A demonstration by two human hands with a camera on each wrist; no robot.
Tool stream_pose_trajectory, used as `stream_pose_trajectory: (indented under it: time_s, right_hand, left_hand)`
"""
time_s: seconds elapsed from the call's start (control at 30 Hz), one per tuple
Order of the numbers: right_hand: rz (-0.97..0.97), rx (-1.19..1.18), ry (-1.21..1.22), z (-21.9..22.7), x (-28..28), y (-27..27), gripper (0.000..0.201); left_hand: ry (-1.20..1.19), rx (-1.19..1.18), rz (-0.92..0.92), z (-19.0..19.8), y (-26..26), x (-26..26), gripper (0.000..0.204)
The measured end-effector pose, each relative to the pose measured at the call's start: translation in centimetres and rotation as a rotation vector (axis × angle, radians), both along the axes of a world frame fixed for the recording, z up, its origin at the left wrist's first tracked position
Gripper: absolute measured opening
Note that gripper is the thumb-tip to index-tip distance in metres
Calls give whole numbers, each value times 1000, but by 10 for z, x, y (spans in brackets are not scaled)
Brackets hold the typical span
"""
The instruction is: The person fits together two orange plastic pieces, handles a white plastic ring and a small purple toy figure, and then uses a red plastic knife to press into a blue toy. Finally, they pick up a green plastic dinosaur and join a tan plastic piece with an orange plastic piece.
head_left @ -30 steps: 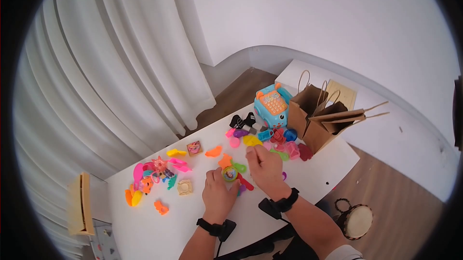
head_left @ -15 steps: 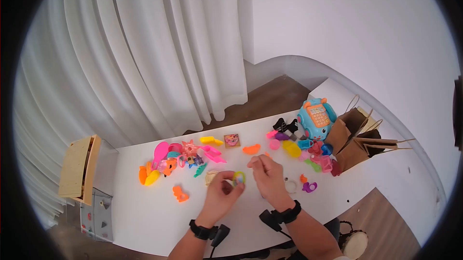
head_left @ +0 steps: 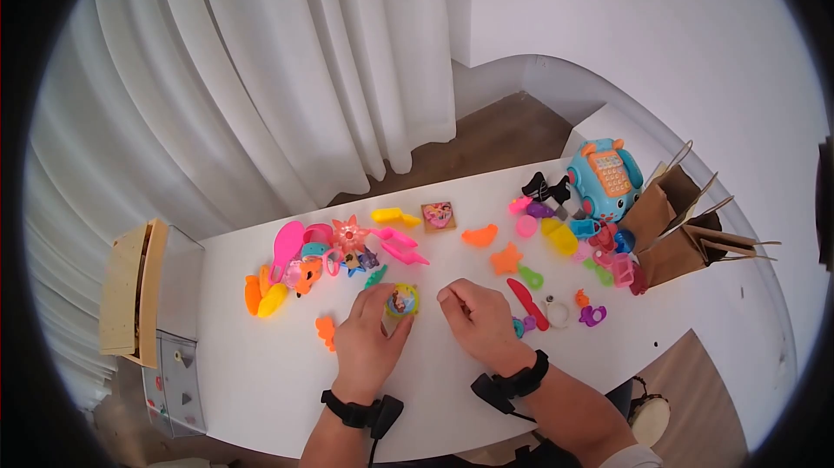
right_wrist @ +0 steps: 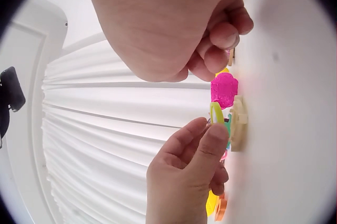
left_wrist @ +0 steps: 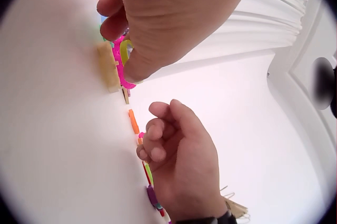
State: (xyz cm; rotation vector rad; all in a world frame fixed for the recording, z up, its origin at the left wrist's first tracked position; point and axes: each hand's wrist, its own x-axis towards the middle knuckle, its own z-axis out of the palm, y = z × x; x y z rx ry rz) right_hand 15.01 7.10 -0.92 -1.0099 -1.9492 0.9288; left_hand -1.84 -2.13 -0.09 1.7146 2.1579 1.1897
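My left hand (head_left: 365,346) pinches a small round toy with a yellow-green rim (head_left: 402,300) between thumb and fingertips. Its face carries a coloured picture, turned up toward the head camera. In the right wrist view the rim (right_wrist: 216,112) appears edge-on, raised off the table beside a beige notched toy (right_wrist: 238,124). My right hand (head_left: 482,325) hovers just right of the round toy, apart from it. The left wrist view shows its fingers (left_wrist: 158,129) loosely curled with nothing in them. An orange toy piece (head_left: 325,332) lies left of my left hand.
Pink, orange and yellow toys (head_left: 288,251) crowd the table's left side. A picture block (head_left: 439,216) lies at the back. Right of my hands are a red toy knife (head_left: 527,303), a white ring (head_left: 556,312) and a purple piece (head_left: 592,316). A blue toy phone (head_left: 605,180) and paper bags (head_left: 673,251) stand back right.
The round toy, tilted half a second ago, now faces up in my left hand. Both hands have moved left over the table relative to the toys, and the head view has shifted.
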Motion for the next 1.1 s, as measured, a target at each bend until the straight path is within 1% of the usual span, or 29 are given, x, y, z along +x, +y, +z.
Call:
stream_pose_trajectory:
  time_s: [0.17,0.27,0.3,0.33,0.37,0.4,0.47,0.5,0.57,0.6,0.67,0.7,0.73,0.8,0.87,0.9,0.97,1.0,1.07,1.1]
  right_hand:
    - [8,-37,-67,4,3,1,21]
    - [-15,-52,-84,18,10,4,22]
    - [-40,-46,-86,22,14,7,22]
    - [-70,19,-71,26,20,11,20]
    - [-100,81,-59,28,27,13,17]
    - [-124,83,-64,28,38,17,17]
    - [-171,284,-150,27,62,27,13]
    - [-174,294,-157,27,78,30,13]
    - [-191,368,-393,29,115,34,17]
    - [-187,376,-399,30,129,33,17]
    - [-189,411,-513,30,152,27,19]
    - [-176,411,-573,33,157,22,20]
    - [-176,416,-572,35,160,17,20]
    - [-99,404,-573,35,162,10,19]
    - [-123,416,-520,32,158,8,19]
    - [-150,423,-473,33,154,10,18]
    - [-162,427,-448,37,147,12,18]
    - [-181,421,-428,39,142,14,17]
    - [-149,428,-399,38,132,20,19]
    - [-126,433,-374,36,125,24,20]
  left_hand:
    - [16,-19,-15,-3,2,3,51]
    - [-9,13,-28,0,1,6,54]
    - [-56,26,-40,4,0,10,54]
    - [-105,36,-56,8,-2,14,55]
    - [-83,-19,-91,10,-5,19,56]
    - [-87,-16,-115,13,-6,26,56]
    - [50,-117,-257,17,-7,36,56]
    - [44,-106,-261,15,-7,39,56]
    - [212,-92,-313,8,-6,44,55]
    - [205,-85,-309,8,-5,47,55]
    - [227,-99,-363,9,-3,52,53]
    - [227,-94,-361,9,-1,56,53]
    - [238,-118,-379,7,2,62,52]
    - [256,-139,-397,7,9,77,52]
    - [207,-157,-422,11,16,92,50]
    - [210,-153,-414,15,16,95,50]
    - [131,-76,-394,23,15,98,48]
    - [134,-74,-385,21,14,90,48]
    - [229,45,-214,9,9,62,41]
    - [271,42,-124,9,6,48,37]
